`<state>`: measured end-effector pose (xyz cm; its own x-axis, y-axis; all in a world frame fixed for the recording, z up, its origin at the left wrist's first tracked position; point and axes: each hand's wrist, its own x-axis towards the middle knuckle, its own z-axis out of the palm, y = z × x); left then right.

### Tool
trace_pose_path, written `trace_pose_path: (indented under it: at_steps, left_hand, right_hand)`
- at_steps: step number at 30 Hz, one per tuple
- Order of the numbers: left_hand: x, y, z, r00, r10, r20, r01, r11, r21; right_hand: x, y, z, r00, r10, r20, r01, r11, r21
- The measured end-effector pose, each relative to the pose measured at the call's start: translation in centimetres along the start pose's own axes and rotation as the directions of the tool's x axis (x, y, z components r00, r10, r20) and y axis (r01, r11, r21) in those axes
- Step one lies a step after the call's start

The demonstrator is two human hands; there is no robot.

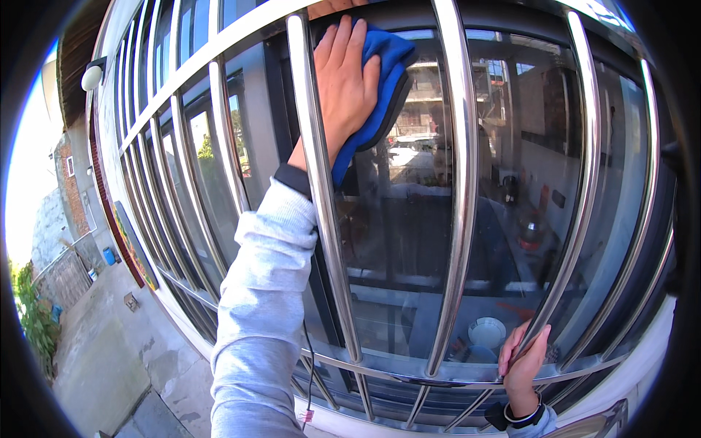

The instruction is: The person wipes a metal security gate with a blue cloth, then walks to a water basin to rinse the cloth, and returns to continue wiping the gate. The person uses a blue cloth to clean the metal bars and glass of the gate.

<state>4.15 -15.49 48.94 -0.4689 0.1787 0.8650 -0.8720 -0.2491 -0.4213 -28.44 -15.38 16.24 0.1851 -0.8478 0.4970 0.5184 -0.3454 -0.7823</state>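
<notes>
My left hand (346, 82) reaches between the stainless steel window bars and presses a blue cloth (383, 71) with a dark edge against the upper part of the window pane (394, 230). The back of this hand faces me, fingers pointing up, and part of the cloth hangs below the palm. A polished bar (315, 137) crosses in front of the left wrist. Lower right, my right hand (524, 356) is wrapped around another upright bar (569, 263) near its foot. A band or watch sits on the right wrist.
A horizontal rail (405, 378) joins the bars along the bottom. Below it hangs a thin dark cable (309, 356). Through the glass a white bowl (487, 332) and a kettle (530, 230) show. A concrete yard (109, 339) and a globe lamp (92, 78) are at left.
</notes>
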Motion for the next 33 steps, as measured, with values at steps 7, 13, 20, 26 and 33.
trace_pose_path:
  at_steps: [7, 13, 20, 26, 33]
  left_hand:
    - [1.9, -3.1, -0.7, 0.988, 0.138, -0.069, -0.141, 0.989, -0.039]
    - [-2.9, -3.5, -1.2, 0.975, -0.208, -0.075, 0.219, 0.951, 0.22]
    - [-13.1, 3.8, -8.8, 0.84, -0.415, 0.348, 0.408, 0.908, 0.099]
    - [-21.0, 8.9, -14.8, 0.667, -0.343, 0.662, 0.267, 0.939, 0.218]
    - [-21.2, 6.6, -17.1, 0.258, -0.125, 0.958, 0.374, 0.927, 0.02]
  right_hand:
    - [0.0, -0.2, 0.2, 0.999, -0.042, 0.018, 0.043, 0.998, -0.05]
    - [-0.1, -0.3, 0.7, 1.0, -0.002, -0.013, 0.002, 0.999, 0.043]
    - [-0.1, -0.7, 0.4, 0.999, 0.021, 0.035, -0.023, 0.998, 0.058]
    - [0.0, -0.7, 0.1, 0.998, -0.002, 0.065, -0.002, 0.999, 0.054]
    - [0.0, -0.9, -0.1, 0.995, 0.008, 0.102, -0.011, 0.999, 0.036]
